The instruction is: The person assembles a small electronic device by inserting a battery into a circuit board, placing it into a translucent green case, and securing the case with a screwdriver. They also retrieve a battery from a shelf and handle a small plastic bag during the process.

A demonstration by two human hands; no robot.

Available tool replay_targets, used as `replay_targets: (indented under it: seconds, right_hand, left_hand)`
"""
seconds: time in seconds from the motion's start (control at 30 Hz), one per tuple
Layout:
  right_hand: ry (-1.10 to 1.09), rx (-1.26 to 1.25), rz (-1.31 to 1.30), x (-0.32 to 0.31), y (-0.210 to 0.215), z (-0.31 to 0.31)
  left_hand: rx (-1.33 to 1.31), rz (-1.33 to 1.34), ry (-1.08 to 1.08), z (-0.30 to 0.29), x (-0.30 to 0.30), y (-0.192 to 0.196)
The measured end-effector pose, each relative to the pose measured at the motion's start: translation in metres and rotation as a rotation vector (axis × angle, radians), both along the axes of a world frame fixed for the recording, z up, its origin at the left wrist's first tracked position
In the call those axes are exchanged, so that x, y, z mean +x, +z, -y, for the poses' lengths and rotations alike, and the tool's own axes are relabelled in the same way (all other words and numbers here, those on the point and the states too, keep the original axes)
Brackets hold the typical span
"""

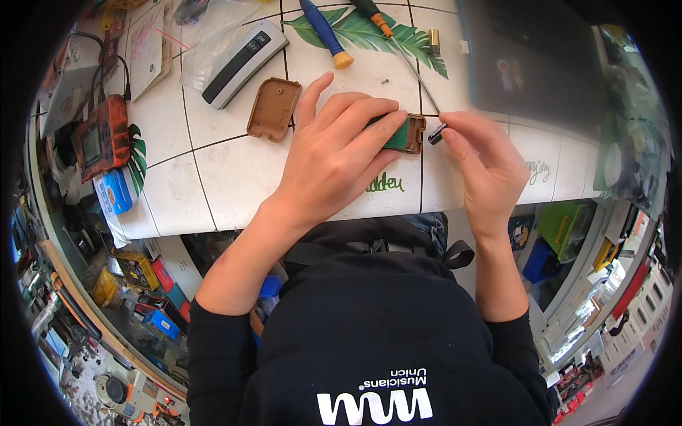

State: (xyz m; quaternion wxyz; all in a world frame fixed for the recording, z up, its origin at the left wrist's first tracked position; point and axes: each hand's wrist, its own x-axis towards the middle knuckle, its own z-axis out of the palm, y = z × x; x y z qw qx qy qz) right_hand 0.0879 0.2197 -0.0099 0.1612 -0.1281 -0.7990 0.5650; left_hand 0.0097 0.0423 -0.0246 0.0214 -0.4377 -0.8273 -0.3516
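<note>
head view: left hand (334, 156) fingers grip a brown casing (406, 135); right hand (483, 160) fingers pinch a small black part (436, 133).

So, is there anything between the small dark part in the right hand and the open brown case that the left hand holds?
Nothing visible. The small dark part in the right hand sits just beside the open end of the brown case, which the left hand holds on the table.

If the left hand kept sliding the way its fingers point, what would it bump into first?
The left hand points up and to the right, fingers over a small brown case with a green board inside. Going on, it would probably meet the small black part pinched in the right hand, though depth is hard to judge.
</note>
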Motion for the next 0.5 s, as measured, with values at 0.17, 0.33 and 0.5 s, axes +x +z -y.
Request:
replay_targets:
  seconds: [0.17,0.33,0.5]
  right_hand:
    - [-0.013,-0.044,-0.005,-0.007,0.0,0.007]
    - [0.035,0.096,-0.055,-0.012,-0.005,0.009]
    - [0.053,0.179,-0.005,-0.014,0.0,0.012]
  left_hand:
    - [0.018,0.018,0.011,0.0,-0.001,0.0]
    - [0.034,0.025,0.032,-0.001,-0.001,-0.001]
    - [0.038,0.031,0.04,-0.001,-0.001,-0.002]
